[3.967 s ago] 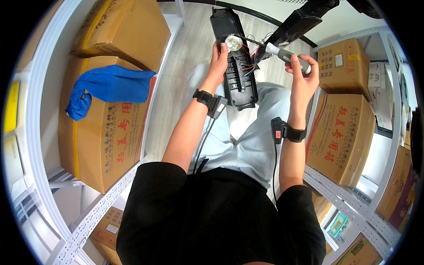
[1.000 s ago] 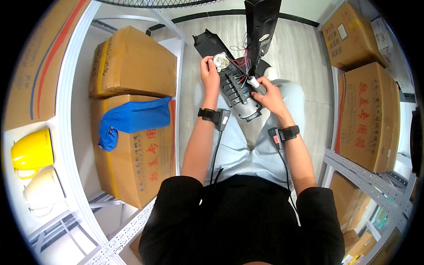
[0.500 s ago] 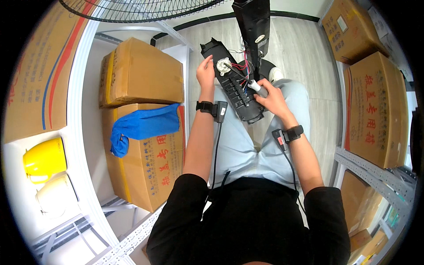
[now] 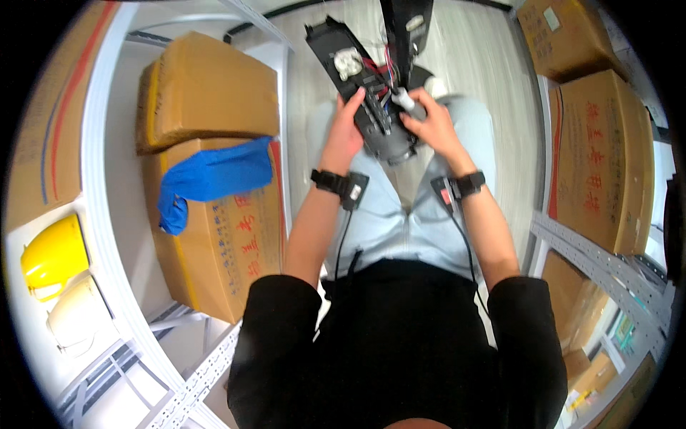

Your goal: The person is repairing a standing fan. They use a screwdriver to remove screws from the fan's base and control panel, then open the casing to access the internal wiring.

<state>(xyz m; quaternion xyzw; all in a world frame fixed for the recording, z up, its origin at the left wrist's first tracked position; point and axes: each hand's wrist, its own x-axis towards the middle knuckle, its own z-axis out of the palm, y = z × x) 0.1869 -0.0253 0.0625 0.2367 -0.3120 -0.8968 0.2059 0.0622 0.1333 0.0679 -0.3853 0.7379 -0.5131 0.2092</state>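
A long black plastic housing [image 4: 389, 145] lies tilted above my lap, its inside facing up. A round white part [image 4: 348, 63] sits near its far end, and red and other thin wires [image 4: 390, 69] run from it toward a black upright column [image 4: 407, 28]. My left hand [image 4: 346, 131] grips the housing's left edge, thumb on top; its other fingers are mostly hidden. My right hand [image 4: 434, 127] is closed round a screwdriver [image 4: 404, 99] with a white and grey handle, held over the housing's right side. The screwdriver's tip is too blurred to make out.
Cardboard boxes [image 4: 214, 93] stand on the left shelf, with a blue cloth [image 4: 218, 175] draped over the lower one. Beside them are a yellow mug-like container [image 4: 57, 254] and a cream one [image 4: 75, 314]. More boxes [image 4: 597, 157] fill the metal rack [image 4: 593, 250] on the right.
My left hand has moved from beside the white part down to grip the housing's edge. The screwdriver has shifted slightly with my right hand. The view has tilted, and the wire grille has left it.
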